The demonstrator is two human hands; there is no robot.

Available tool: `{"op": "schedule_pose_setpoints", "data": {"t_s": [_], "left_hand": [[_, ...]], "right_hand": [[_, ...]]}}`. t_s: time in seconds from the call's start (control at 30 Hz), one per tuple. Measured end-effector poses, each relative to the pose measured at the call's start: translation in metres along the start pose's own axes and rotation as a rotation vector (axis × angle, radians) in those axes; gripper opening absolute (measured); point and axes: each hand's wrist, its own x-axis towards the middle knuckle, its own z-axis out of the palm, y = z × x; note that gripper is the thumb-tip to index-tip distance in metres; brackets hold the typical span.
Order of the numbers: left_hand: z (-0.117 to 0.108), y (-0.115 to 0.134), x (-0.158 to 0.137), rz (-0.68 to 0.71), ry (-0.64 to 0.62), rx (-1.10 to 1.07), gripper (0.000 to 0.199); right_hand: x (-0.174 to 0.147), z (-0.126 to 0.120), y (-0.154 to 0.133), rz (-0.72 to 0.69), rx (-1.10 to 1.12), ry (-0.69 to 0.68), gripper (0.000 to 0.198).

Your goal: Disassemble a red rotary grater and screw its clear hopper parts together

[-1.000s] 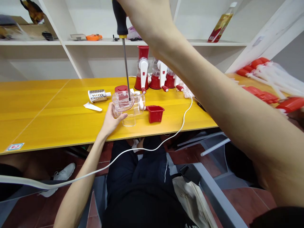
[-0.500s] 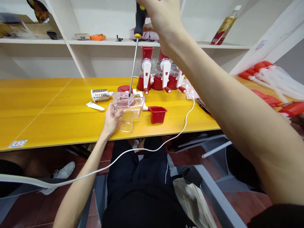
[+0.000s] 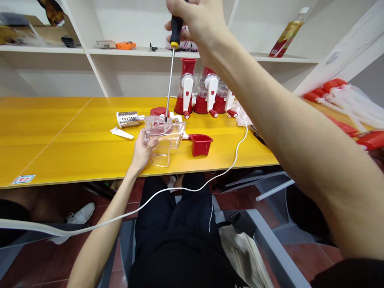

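Near the yellow counter's front edge, left grip has a clear plastic housing, right grip a black-handled screwdriver; probably screwing, needs steady pressure.

Yellow table | grater drum | white piece | red cup | three crank-handled grinders

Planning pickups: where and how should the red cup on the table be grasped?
On the red cup, pinch the right wall just under the rim, probably from above and the right. It stands open side up, the lip flaring outward; its left side is crowded by a red-and-white handle and the clear housing in the left hand.
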Motion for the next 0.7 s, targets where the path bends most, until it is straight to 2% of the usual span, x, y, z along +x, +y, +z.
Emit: {"op": "schedule_pose_setpoints", "data": {"t_s": [0.2,0.47,0.6,0.7], "left_hand": [[0.001,0.003,0.001,0.011,-0.002,-0.001,0.067],[0.001,0.008,0.001,0.031,0.006,0.022,0.066],[0.001,0.005,0.001,0.029,-0.001,0.018,0.066],[0.0,0.002,0.002,0.038,-0.008,0.023,0.065]], "right_hand": [[-0.001,-0.003,0.001,-0.067,0.007,-0.024,0.018],[0.0,-0.008,0.001,-0.073,0.044,-0.035,0.02],[-0.008,-0.004,-0.002,-0.101,0.095,-0.003,0.031],[-0.011,-0.002,-0.004,-0.109,0.109,0.004,0.028]]}}
